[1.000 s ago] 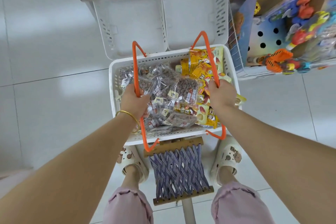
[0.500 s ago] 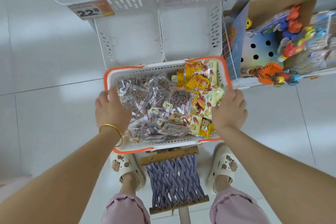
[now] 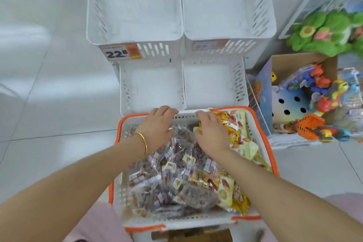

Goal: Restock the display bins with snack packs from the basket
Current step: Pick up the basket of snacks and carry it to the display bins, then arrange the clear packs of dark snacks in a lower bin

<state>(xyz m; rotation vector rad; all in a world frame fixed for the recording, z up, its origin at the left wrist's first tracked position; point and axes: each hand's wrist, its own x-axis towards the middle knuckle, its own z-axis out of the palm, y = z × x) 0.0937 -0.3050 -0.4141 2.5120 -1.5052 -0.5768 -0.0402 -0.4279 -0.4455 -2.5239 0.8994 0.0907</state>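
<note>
A white basket [image 3: 198, 221] with orange handles folded down sits in front of me, full of snack packs. Clear packs of brown snacks [image 3: 176, 175] fill its left and middle; yellow packs [image 3: 235, 133] lie along its right side. My left hand [image 3: 157, 125] reaches over the clear packs, its fingers at the basket's far rim. My right hand [image 3: 211, 133] rests on the packs where clear meets yellow, fingers curled down. I cannot see whether either hand holds a pack. Beyond stand white display bins: two lower bins [image 3: 182, 84] and two upper bins [image 3: 182, 31], all bare inside.
A price label reading 22.8 [image 3: 119, 52] hangs on the upper left bin. At the right, a wire rack and cardboard box hold colourful toys [image 3: 318, 104], with a green plush toy [image 3: 326, 33] above. White tiled floor lies to the left.
Both hands let go of the orange handles, which dropped onto the rim, then moved from the basket's sides to its far end over the packs. My view has tilted up towards the bins.
</note>
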